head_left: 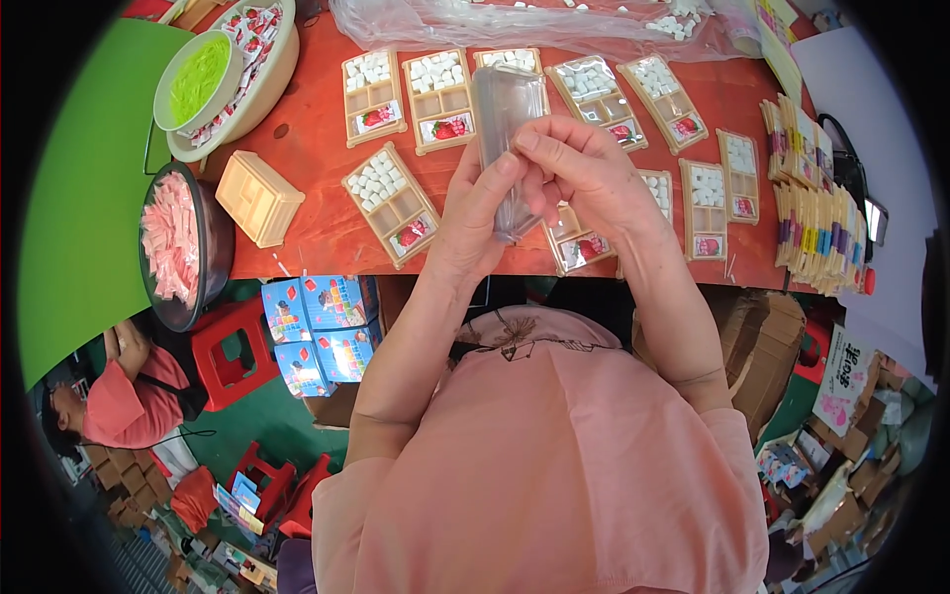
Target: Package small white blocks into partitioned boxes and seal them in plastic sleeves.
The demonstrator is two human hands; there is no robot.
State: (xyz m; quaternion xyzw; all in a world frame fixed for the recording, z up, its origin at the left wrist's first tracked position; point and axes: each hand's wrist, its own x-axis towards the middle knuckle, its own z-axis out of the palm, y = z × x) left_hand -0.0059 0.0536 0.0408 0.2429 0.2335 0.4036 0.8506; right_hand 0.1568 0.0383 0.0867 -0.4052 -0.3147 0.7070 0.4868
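Above the table's near edge I hold what looks like a small stack of clear plastic lids (pixel 505 104), tilted upright. My left hand (pixel 473 213) is closed round its left side, with the thumb across the front. The thumb and fingers of my right hand (pixel 584 173) pinch at its right side. Around my hands lie beige compartment trays, such as the tray (pixel 394 205) left of my left wrist. They hold white marshmallow-like pieces and a small strawberry-printed packet each. A tray (pixel 577 247) below my right hand is partly hidden by it.
A stack of beige trays (pixel 280 213) stands at the left. Beyond it are a black bowl of pink packets (pixel 220 238) and a white bowl of green strips (pixel 237 74) in a larger basin. Bundled sticks (pixel 816 233) lie at the right. Clear plastic sheeting (pixel 416 25) covers the back.
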